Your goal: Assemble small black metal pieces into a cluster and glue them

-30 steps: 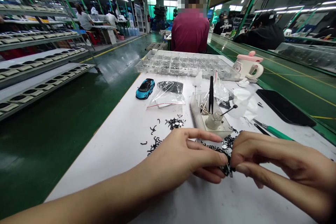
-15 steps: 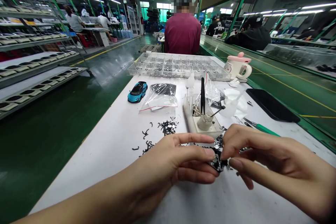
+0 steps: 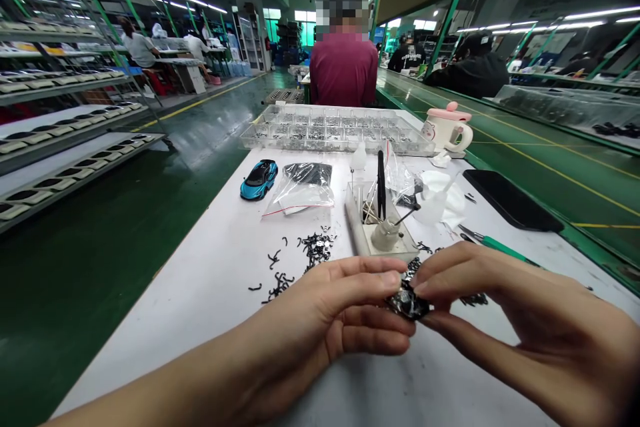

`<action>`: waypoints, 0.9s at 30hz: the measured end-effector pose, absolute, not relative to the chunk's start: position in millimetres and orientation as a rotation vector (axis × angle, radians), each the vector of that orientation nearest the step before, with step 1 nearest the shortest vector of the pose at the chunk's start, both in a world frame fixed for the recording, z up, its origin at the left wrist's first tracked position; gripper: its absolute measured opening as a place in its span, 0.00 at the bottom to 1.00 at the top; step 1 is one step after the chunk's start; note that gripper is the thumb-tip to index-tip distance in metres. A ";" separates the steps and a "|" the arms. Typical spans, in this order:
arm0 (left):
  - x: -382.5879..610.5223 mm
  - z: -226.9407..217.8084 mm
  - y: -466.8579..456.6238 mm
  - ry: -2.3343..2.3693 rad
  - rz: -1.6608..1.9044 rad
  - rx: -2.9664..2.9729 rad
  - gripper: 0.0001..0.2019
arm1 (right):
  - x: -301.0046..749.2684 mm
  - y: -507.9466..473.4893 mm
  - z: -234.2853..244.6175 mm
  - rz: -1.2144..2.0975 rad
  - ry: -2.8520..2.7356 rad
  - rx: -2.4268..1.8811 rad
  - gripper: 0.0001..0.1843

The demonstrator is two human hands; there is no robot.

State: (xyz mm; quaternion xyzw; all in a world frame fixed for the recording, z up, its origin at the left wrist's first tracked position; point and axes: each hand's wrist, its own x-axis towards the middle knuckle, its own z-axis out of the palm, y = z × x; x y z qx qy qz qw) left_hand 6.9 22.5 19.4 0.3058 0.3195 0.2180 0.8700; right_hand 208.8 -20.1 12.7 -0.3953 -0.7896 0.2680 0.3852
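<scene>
Black glossy piece, small and partly hidden by fingers, sits between the two hands, above the near part of the white counter. The left hand has its grip closed on the piece's left side, thumb on top and fingers beneath. The right hand pinches the right edge between thumb and finger; exactly what those fingertips do there is too small to tell.

With so little surface to hold, the piece could slip or flick away if one side pulls harder than the other. Dropped, it might land among the loose black parts, scattered beyond the left hand, and be hard to pick out.

Just past the fingers stands a pale holder carrying a small bottle and black tweezers; a knuckle lifted carelessly could knock it. The green-handled tool lies beyond the right hand, where an outward sweep might catch it. Farther off is a clear compartment box.
</scene>
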 end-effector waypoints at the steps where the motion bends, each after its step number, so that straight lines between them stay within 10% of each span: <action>1: 6.7 20.8 21.8 0.675 0.468 0.728 0.16 | 209.1 -20.1 12.6 0.666 -1.998 -1.025 0.12; 21: 8.8 6.6 20.9 0.768 0.660 0.976 0.18 | 200.9 -13.8 5.3 0.779 -1.906 -1.173 0.03; 27: 9.1 6.2 20.7 0.853 0.606 0.972 0.20 | 252.2 32.5 6.0 0.192 -1.504 -1.381 0.17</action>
